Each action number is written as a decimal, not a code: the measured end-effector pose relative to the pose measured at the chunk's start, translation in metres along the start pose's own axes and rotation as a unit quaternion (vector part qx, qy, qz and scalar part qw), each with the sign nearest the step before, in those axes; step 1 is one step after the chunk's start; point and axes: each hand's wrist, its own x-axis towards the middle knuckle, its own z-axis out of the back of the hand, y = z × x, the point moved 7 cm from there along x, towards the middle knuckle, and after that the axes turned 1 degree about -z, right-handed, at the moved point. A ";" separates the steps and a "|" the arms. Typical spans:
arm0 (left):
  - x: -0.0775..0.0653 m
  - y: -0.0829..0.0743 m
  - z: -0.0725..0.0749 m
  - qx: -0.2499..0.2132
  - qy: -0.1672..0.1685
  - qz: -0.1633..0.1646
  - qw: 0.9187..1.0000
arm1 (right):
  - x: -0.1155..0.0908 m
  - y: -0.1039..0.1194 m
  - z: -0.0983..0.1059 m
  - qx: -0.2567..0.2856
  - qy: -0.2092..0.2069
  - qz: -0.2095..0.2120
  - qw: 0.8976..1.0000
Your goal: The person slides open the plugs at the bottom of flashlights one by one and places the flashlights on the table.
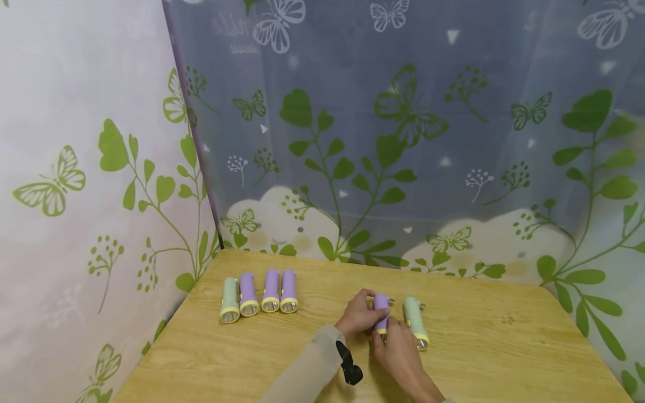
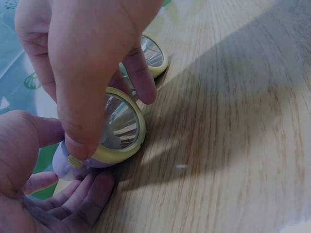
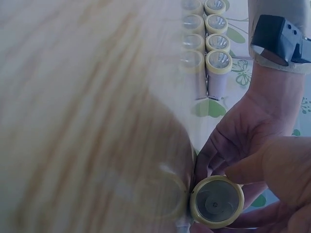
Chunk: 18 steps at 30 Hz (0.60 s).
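Between both hands a purple flashlight [image 1: 381, 302] with a yellow rim lies on the table, its lens end toward me. My left hand [image 1: 359, 315] grips its body, thumb across the top and fingers along the left side. My right hand [image 1: 400, 348] holds the lens end; in the left wrist view its thumb presses by the yellow switch [image 2: 75, 161]. Metal prongs [image 1: 391, 301] stick out at the far end's right side. Close to the right hand lies a green flashlight [image 1: 413, 314], also with prongs out. The right wrist view shows the held flashlight's round lens [image 3: 216, 201] head-on.
At the table's left stand out a green flashlight [image 1: 230, 296] and several purple flashlights [image 1: 272, 284] in a row, lenses toward me. The wooden table [image 1: 504, 358] meets a patterned curtain [image 1: 353, 168] behind and another at left. A black strap [image 1: 347, 364] circles the left wrist.
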 end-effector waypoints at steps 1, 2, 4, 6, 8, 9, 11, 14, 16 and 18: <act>-0.001 0.000 0.000 -0.005 -0.001 0.002 1.000 | 0.000 0.000 0.000 0.000 -0.001 0.001 1.000; -0.001 0.000 0.000 -0.004 -0.002 0.000 1.000 | -0.001 0.000 0.000 -0.001 -0.002 0.002 1.000; -0.002 0.000 0.000 0.000 -0.004 0.000 1.000 | -0.001 0.000 0.000 -0.002 -0.003 0.004 1.000; -0.002 0.001 0.000 0.000 -0.008 0.004 1.000 | -0.001 0.001 0.001 -0.004 -0.009 0.009 1.000; -0.002 0.001 0.001 0.000 -0.009 0.005 1.000 | -0.001 0.002 0.004 -0.008 -0.019 0.014 1.000; -0.001 0.002 0.001 -0.002 -0.009 0.006 1.000 | -0.001 0.003 0.006 -0.011 -0.026 0.016 0.999; -0.001 0.003 0.002 -0.010 -0.007 0.007 1.000 | 0.000 0.004 0.012 -0.010 -0.038 0.021 0.999; -0.001 0.003 0.005 -0.014 -0.004 0.006 1.000 | 0.003 0.007 0.022 -0.010 -0.044 0.023 0.999; -0.003 0.002 0.009 -0.007 -0.002 0.003 1.000 | 0.006 0.008 0.029 -0.006 -0.045 0.026 0.999; -0.004 -0.002 0.015 0.005 0.000 -0.006 1.000 | 0.009 0.009 0.036 -0.005 -0.049 0.026 0.998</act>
